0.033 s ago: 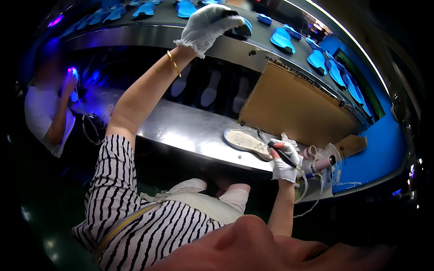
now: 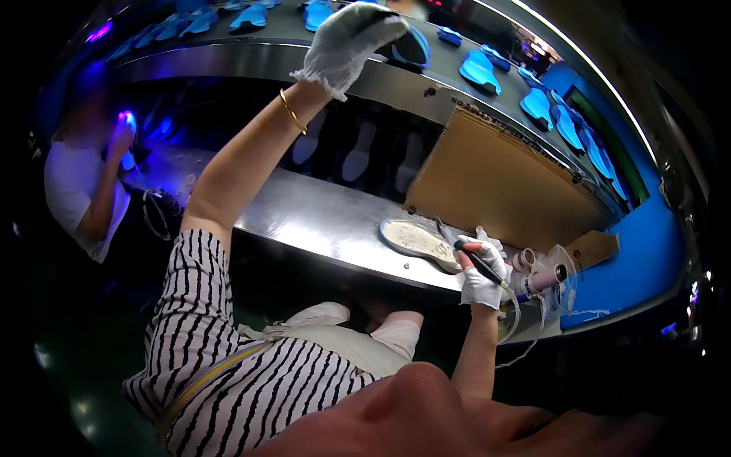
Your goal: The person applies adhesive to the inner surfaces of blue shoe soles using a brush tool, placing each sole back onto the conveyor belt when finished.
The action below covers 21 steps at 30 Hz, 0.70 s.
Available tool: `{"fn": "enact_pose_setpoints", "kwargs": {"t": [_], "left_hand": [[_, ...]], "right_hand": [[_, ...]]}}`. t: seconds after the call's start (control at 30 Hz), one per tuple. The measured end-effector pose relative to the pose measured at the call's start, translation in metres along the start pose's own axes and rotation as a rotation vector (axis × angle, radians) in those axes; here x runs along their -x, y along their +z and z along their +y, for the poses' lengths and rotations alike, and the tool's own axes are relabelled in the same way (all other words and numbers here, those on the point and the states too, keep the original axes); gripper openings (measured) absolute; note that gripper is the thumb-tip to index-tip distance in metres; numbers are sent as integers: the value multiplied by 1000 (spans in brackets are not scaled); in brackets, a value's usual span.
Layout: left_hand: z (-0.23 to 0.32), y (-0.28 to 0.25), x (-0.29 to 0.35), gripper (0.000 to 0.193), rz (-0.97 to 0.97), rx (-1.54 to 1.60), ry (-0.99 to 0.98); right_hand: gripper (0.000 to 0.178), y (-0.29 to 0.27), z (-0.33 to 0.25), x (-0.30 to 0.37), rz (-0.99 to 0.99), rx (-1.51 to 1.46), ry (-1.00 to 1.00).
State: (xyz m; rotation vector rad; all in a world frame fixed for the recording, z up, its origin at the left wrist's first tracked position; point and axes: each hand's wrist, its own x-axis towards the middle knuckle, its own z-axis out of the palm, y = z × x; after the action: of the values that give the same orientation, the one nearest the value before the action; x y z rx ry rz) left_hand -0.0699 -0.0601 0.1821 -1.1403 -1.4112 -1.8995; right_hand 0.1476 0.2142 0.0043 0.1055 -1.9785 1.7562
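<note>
One right-hand grip [image 2: 483, 276] pinching a black tool [image 2: 480, 264], pale sole [image 2: 415, 238] nearby; left grip [image 2: 346, 52] by blue-edged sole [image 2: 415, 49], closure unclear

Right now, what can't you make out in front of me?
In the head view:
Whether your left hand grips the blue sole: the hand itself hides the contact.
Pale sole's right end: your right hand covers it.
Dim shapes below the belt: lost in shadow.
</note>
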Motion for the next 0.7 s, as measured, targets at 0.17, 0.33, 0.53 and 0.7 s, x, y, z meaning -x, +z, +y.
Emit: {"fn": "enact_pose_setpoints", "kwargs": {"t": [0.17, 0.33, 0.53, 0.7], "left_hand": [[55, -20, 20, 29, 243, -45, 112], [-12, -14, 80, 47, -313, 821, -250], [-57, -1, 223, 63, -229, 1525, -1105], [-40, -1, 280, 81, 149, 1446, -1274]], "right_hand": [[17, 19, -12, 7, -18, -59, -81], [18, 15, -8, 27, 73, -8, 31], [19, 25, -11, 46, 126, -67, 119], [19, 13, -9, 59, 126, 12, 145]]}}
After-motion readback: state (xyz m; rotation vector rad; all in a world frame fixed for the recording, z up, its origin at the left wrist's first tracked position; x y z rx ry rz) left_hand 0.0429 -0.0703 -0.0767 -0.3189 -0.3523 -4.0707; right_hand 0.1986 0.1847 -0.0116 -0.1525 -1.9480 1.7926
